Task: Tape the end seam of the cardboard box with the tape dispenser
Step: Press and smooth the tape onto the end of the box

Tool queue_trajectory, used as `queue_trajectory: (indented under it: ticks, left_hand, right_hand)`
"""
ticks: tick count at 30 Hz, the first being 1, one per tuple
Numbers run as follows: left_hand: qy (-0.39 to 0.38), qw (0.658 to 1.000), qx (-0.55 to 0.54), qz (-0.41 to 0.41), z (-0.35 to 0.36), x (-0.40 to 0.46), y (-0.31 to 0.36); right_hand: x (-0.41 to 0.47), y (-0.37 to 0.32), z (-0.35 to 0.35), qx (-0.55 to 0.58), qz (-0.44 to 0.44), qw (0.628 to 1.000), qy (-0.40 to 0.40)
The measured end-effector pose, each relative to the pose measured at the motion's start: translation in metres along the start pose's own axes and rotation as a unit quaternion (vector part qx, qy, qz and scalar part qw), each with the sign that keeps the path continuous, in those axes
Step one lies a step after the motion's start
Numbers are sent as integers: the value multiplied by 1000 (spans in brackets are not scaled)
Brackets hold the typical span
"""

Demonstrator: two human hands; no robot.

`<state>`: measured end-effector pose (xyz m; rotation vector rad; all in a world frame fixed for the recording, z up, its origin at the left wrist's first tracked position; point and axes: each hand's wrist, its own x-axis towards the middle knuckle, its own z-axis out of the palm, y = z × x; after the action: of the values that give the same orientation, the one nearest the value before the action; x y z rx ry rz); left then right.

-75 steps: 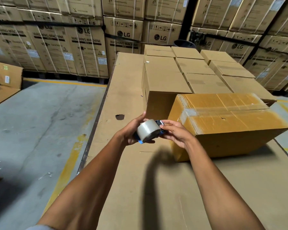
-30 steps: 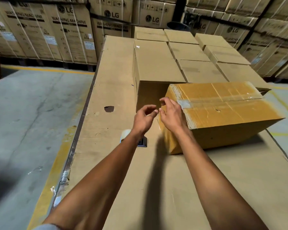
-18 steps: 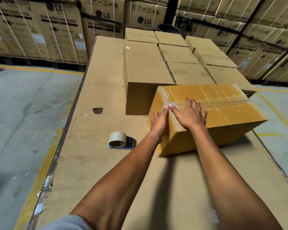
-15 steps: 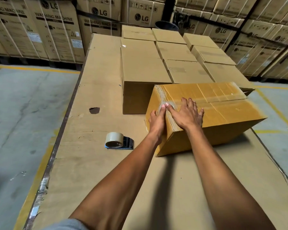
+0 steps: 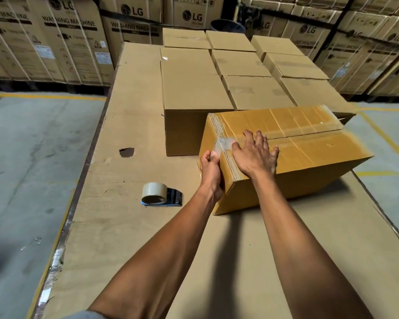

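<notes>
An orange-brown cardboard box lies on the cardboard-covered table, its left end turned toward me. A short strip of clear tape wraps over its upper left edge at the seam. My right hand rests flat on the box top, fingers spread, thumb on the tape. My left hand presses against the box's left end face, fingertips on the tape's lower end. The tape dispenser, a clear roll on a dark blue holder, lies on the table left of the box, apart from both hands.
Several plain closed boxes stand in rows behind the taped box. A dark hole marks the table covering. The table's left edge drops to a concrete floor with yellow lines. Stacked washing-machine cartons line the back.
The dispenser went from both hands down onto the table. Both hands moved to the box's left edge and now press the tape strip, the left hand sliding lower on the end face.
</notes>
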<state>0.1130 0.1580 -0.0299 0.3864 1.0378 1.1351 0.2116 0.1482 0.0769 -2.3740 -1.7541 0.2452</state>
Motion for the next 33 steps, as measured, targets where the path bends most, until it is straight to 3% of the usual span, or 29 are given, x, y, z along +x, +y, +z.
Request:
queue_trajectory:
  ticks: [14, 22, 33]
  left_hand:
    - [23, 998, -7, 53, 0, 42, -29]
    - [35, 999, -8, -24, 9, 41, 0]
    - [67, 998, -14, 15, 16, 54, -8]
  right_hand:
    - [5, 2, 5, -14, 4, 1000, -10]
    - [4, -13, -4, 1, 44, 999, 2]
    - [14, -15, 9, 1, 53, 999, 2]
